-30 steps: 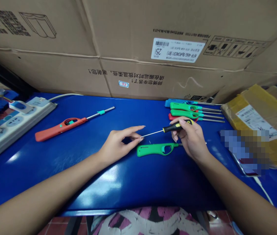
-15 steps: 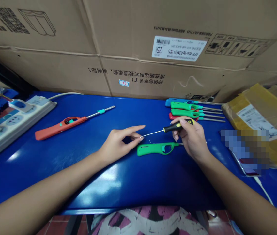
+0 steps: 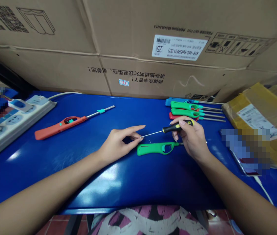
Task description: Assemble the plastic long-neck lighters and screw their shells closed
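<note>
A screwdriver [image 3: 178, 126] with a black and yellow handle is gripped in my right hand [image 3: 192, 138], its thin shaft pointing left and slightly down. At the shaft's tip, the thumb and fingers of my left hand [image 3: 118, 142] are pinched together; whatever small thing is between them is too tiny to make out. Just below lies a green lighter [image 3: 153, 148] with a long metal nozzle, flat on the table, its nozzle partly hidden behind my right hand. A tiny thin silvery piece [image 3: 150, 141] shows right above the green body.
An orange-red lighter [image 3: 55, 130] lies to the left, near a white power strip [image 3: 18, 117]. Several lighters [image 3: 184, 113] are grouped at the back right. A taped parcel [image 3: 258, 114] and a phone [image 3: 243, 156] sit right; a large carton [image 3: 133, 58] stands behind the blue table [image 3: 128, 192].
Almost nothing differs. The screwdriver's handle has shifted very slightly to the left and down, while both hands and the green lighter keep their places.
</note>
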Available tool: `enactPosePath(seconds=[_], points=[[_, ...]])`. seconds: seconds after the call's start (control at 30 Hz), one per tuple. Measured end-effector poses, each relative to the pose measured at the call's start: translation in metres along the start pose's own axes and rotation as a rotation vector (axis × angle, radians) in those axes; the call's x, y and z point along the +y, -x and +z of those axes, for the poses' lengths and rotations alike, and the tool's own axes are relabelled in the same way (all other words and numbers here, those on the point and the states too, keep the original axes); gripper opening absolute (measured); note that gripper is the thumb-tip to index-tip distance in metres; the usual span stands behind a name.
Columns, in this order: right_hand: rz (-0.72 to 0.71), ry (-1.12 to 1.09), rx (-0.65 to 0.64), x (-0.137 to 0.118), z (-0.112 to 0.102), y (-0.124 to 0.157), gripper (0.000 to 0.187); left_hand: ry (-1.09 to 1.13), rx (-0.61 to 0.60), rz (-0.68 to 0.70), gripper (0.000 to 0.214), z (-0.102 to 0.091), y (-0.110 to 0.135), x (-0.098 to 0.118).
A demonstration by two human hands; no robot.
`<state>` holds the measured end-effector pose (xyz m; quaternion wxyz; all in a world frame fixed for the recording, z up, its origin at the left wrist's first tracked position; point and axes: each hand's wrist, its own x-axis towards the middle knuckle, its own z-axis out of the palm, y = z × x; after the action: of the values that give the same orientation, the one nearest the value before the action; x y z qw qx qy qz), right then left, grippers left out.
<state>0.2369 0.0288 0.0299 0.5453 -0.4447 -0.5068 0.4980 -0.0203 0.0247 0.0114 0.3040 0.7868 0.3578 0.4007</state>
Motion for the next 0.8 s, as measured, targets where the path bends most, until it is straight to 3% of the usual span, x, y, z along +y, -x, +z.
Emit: enactPosePath(seconds=[0.8], points=[[-0.05,0.064,-0.028,-0.0011,-0.0029,-0.0005,0.017,-0.03,-0.008,0.061,0.041,-0.0001,0.0007,-0.005]])
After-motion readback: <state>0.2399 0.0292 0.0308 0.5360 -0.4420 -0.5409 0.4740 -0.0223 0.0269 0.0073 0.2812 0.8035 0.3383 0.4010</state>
